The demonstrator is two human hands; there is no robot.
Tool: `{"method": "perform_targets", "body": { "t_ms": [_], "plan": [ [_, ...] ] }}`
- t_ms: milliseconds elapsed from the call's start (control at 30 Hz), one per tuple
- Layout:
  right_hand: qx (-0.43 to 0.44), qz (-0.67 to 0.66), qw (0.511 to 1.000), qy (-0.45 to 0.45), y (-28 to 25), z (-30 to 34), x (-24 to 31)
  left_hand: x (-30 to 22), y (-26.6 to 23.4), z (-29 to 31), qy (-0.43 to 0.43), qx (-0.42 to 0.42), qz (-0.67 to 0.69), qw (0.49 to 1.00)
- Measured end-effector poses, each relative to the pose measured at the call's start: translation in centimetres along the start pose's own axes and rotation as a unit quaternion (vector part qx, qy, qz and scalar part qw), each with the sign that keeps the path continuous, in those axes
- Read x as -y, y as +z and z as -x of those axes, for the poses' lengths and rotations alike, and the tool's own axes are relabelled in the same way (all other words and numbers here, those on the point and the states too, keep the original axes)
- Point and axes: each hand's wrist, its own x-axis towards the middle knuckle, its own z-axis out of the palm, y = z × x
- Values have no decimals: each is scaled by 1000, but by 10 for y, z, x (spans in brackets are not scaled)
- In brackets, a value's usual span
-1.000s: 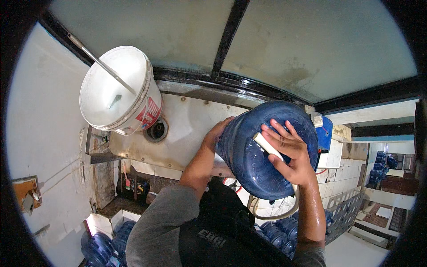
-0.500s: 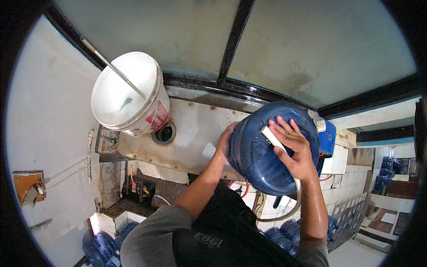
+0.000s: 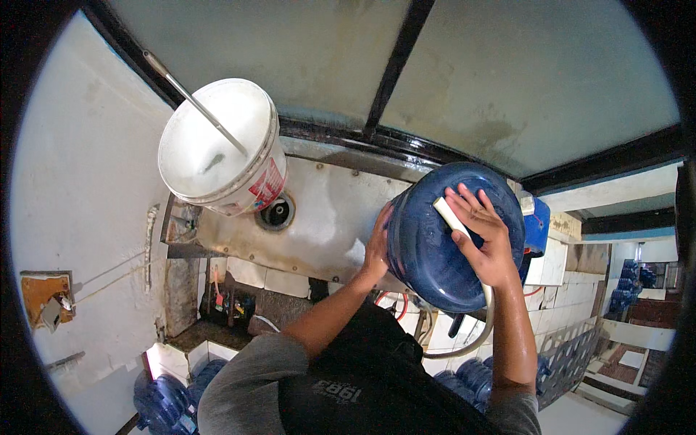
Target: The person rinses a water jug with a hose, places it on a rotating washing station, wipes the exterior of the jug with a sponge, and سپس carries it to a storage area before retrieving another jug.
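Observation:
A large blue water jug [image 3: 428, 264] lies tilted over the right part of a metal counter [image 3: 326, 217], its round base turned up toward me. My left hand [image 3: 377, 250] grips the jug's left side, its fingertips partly hidden behind it. Across the base, my right hand [image 3: 487, 243] holds a pale hose [image 3: 486, 319] between thumb and palm, with its fingers stretched out on the plastic. The hose's white end points up and left, and its tail loops down beside my right forearm. The jug's neck is out of sight.
A white bucket [image 3: 274, 156] with a long-handled tool [image 3: 199, 109] stands at the counter's left, near a round drain [image 3: 275, 212]. Behind are frosted panes [image 3: 529, 80]. Blue jugs [image 3: 471, 377] lie below, more [image 3: 163, 399] at lower left. A blue container [image 3: 536, 225] sits at right.
The bucket, counter and panes have shifted slightly right in the picture. Both hands keep their hold on the jug and hose, with the jug a little farther right and slightly turned.

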Motion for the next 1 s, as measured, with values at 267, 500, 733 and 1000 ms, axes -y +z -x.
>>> {"method": "perform_targets", "body": {
  "t_ms": [267, 500, 733, 1000],
  "plan": [
    [-17, 4, 1000, 14, -1, 4, -1, -121, 16, -93, -338, 167, 302, 876],
    [-23, -3, 1000, 21, 2, 9, 2, -95, 38, 8, 65, -80, -6, 995],
    [-33, 15, 999, 14, 4, 3, 10, -132, 13, -105, -295, 150, 198, 923],
    [-74, 67, 995, 29, 3, 26, -4, -153, 42, -12, 18, 37, 90, 995]
  ]
}}
